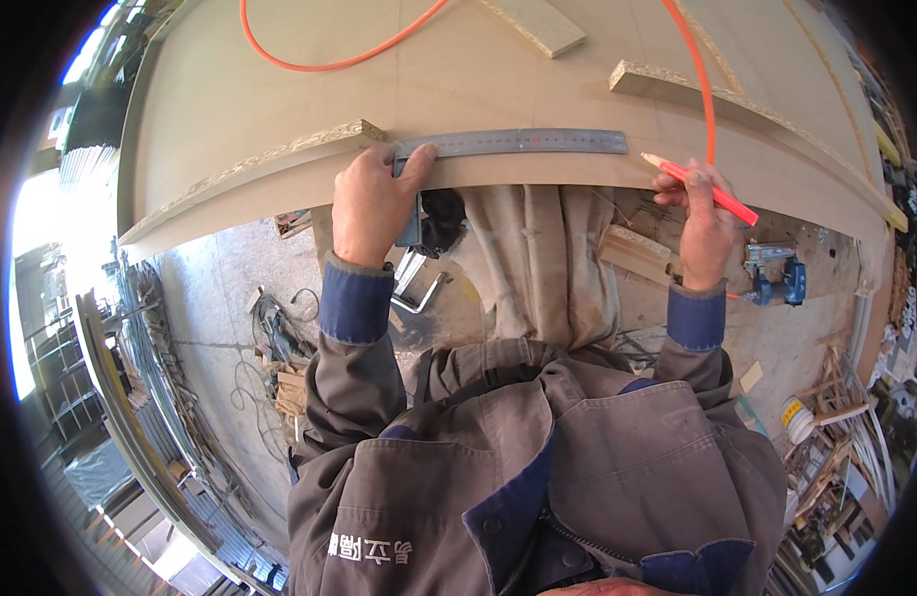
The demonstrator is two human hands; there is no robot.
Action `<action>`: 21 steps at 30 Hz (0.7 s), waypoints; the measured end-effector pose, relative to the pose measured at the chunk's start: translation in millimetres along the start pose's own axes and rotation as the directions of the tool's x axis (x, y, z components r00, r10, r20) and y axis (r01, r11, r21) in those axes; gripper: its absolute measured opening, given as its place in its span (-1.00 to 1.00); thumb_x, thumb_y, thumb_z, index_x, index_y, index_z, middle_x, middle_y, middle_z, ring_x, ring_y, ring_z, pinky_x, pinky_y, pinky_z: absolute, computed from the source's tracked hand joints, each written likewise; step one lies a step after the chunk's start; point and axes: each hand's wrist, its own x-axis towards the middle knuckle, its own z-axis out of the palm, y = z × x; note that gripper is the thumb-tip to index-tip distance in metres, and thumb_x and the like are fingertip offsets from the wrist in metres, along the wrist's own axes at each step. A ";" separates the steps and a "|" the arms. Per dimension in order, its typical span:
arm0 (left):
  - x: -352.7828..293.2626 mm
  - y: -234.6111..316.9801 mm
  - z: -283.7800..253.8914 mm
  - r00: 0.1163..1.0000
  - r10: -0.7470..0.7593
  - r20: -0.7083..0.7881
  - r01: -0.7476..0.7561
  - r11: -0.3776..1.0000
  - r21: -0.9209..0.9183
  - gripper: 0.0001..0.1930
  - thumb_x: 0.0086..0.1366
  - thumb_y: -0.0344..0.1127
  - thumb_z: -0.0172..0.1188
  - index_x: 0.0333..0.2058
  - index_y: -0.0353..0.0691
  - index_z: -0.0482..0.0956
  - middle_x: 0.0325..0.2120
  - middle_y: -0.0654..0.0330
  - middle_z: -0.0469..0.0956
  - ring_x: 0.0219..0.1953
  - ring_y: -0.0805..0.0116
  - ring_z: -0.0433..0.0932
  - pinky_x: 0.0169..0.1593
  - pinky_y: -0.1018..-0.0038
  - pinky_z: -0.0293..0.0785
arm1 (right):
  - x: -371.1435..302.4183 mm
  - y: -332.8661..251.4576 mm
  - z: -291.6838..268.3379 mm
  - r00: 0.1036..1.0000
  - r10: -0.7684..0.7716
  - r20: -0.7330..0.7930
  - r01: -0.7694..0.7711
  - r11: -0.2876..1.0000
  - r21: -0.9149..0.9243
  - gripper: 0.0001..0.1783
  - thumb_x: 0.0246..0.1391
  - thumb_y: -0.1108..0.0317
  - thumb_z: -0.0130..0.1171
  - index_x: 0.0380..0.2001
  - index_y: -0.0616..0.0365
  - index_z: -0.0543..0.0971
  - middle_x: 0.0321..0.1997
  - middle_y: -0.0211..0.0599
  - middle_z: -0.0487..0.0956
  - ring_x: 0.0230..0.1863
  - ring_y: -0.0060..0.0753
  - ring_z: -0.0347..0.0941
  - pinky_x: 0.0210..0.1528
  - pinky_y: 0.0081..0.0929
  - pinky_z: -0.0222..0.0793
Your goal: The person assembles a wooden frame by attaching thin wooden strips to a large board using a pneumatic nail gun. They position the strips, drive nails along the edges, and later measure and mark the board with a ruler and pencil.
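Note:
My left hand grips the corner of a metal try square. Its thumb presses on the blade, which lies flat and runs rightward along the front edge of a large tan board. The square's other arm hangs down past that edge beside my palm. Between the fingers of my right hand is a red carpenter's pencil, its bare wooden tip pointing left, just off the right end of the blade. A chipboard strip on the board reaches up to my left fingers.
Another chipboard strip lies slanted at the right, and a short offcut at the far side. An orange hose crosses the board. Below are a blue tool, a metal clamp, scrap wood and a white bucket.

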 end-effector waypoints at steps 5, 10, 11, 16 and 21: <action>-1.1 2.9 1.2 1.000 -0.009 -0.003 0.009 1.000 -0.004 -0.45 0.23 0.12 0.32 -0.43 -0.42 0.60 -0.58 -0.19 0.54 -0.43 -0.23 0.58 -0.33 0.10 0.48 | 3.2 -6.8 7.1 0.999 0.044 0.022 -0.042 0.997 -0.063 -0.67 0.38 0.26 0.14 -0.01 0.35 0.56 -0.23 -0.10 0.70 -0.28 -0.42 0.64 -0.30 -0.54 0.56; 2.4 -2.4 3.1 0.999 -0.034 0.020 0.033 0.999 0.015 -0.43 0.25 0.12 0.34 -0.47 -0.42 0.56 -0.62 -0.12 0.51 -0.56 0.03 0.51 -0.38 0.22 0.45 | 4.8 -11.6 13.0 0.997 0.067 0.034 -0.062 0.988 -0.143 -0.57 0.38 0.19 0.13 0.09 0.36 0.53 -0.20 -0.10 0.70 -0.28 -0.45 0.62 -0.32 -0.57 0.53; 2.1 -2.4 3.3 1.000 0.006 0.013 -0.006 1.000 0.012 -0.42 0.25 0.13 0.34 -0.47 -0.43 0.55 -0.63 -0.11 0.51 -0.58 0.06 0.49 -0.39 0.24 0.45 | 5.3 -14.5 13.5 0.997 0.069 0.037 -0.061 0.984 -0.168 -0.55 0.38 0.18 0.13 0.11 0.37 0.53 -0.19 -0.10 0.70 -0.28 -0.48 0.61 -0.32 -0.58 0.52; 2.8 0.6 3.2 0.999 -0.036 0.039 0.036 0.999 0.013 -0.42 0.25 0.14 0.34 -0.46 -0.43 0.55 -0.63 -0.10 0.51 -0.57 0.07 0.51 -0.38 0.23 0.45 | 9.2 -25.0 20.6 0.992 0.116 0.052 -0.096 0.955 -0.281 -0.50 0.38 0.13 0.14 0.12 0.37 0.53 -0.16 -0.18 0.72 -0.28 -0.57 0.57 -0.33 -0.61 0.50; 4.3 -3.2 4.4 1.000 -0.013 0.025 0.013 1.000 0.028 -0.42 0.24 0.15 0.33 -0.45 -0.42 0.57 -0.61 -0.13 0.53 -0.53 -0.02 0.53 -0.36 0.19 0.47 | 12.4 -23.3 21.2 0.991 0.110 0.080 -0.075 0.934 -0.351 -0.50 0.36 0.09 0.15 0.11 0.32 0.56 -0.17 -0.27 0.73 -0.31 -0.63 0.55 -0.37 -0.64 0.47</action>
